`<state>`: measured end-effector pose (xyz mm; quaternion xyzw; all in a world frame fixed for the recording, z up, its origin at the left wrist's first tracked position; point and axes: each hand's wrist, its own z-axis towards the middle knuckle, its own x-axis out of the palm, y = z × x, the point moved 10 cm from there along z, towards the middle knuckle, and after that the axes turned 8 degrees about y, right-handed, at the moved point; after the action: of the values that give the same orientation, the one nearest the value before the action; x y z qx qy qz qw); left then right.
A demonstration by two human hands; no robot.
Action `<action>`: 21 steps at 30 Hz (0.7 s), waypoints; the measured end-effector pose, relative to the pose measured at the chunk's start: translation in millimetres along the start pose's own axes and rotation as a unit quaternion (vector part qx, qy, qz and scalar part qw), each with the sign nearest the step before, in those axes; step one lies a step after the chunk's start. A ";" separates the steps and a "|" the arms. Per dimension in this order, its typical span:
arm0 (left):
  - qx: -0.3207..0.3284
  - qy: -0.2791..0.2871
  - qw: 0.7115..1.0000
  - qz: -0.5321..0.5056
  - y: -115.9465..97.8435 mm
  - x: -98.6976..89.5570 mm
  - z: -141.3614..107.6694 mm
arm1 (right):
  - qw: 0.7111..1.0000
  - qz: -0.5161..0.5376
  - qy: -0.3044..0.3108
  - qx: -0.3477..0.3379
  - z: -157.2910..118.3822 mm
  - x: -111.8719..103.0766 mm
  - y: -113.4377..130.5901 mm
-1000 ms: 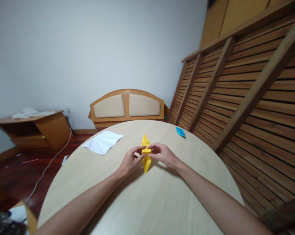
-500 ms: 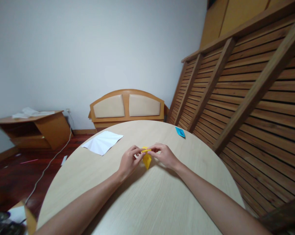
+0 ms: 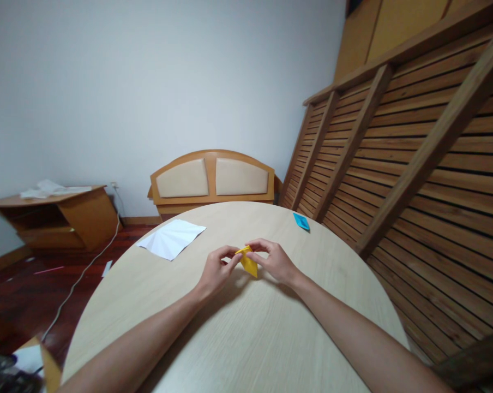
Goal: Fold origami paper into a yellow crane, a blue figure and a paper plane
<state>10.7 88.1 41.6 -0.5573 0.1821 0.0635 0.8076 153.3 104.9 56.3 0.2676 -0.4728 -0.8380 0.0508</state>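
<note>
While both hands are meeting over the round table (image 3: 246,338), the yellow folded paper (image 3: 250,266) is sitting between their fingertips, roughly midway across the tabletop.

Left hand (image 3: 217,268): grasping; thumb and fingers are pinching the paper at its upper left edge. Right hand (image 3: 276,262): grasping as well; its thumb is lying on the near face at the upper right while the fingers are curling behind. Exact finger placement behind the paper is not showing. The lower point is slanting toward the person and a little to the right; cannot tell whether it is touching the tabletop.

Handling notes (judgement): the step in hand is looking like a two-handed pinch along the upper edge, where layers are stacking thickest. Doing it well is probably calling for matched corners before any pressing, then firm, even thumb pressure running outward from the centre. Uneven grip would be risking a skewed crease; squeezing the loose lower point would be risking stray wrinkles.

Surroundings: a creased white sheet (image 3: 172,238) is lying beyond the left hand, and a blue folded paper (image 3: 301,221) is resting near the far right rim, both well apart from the work.
</note>
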 end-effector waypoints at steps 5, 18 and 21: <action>0.015 0.021 0.999 -0.026 -2.3 5.1 1.1 | 0.997 0.064 0.020 0.031 0.6 5.0 -9.8; -0.006 -0.016 0.998 -0.065 12.1 -4.8 6.1 | 0.996 0.070 0.029 0.045 1.1 8.5 -13.7; 0.003 0.002 0.998 -0.055 12.9 -1.8 6.2 | 0.996 0.055 0.036 0.054 0.0 6.2 -15.4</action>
<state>6.5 98.8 32.9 -0.5639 0.1534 0.0174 0.8113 150.6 111.2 41.2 0.2735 -0.5296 -0.7968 0.0996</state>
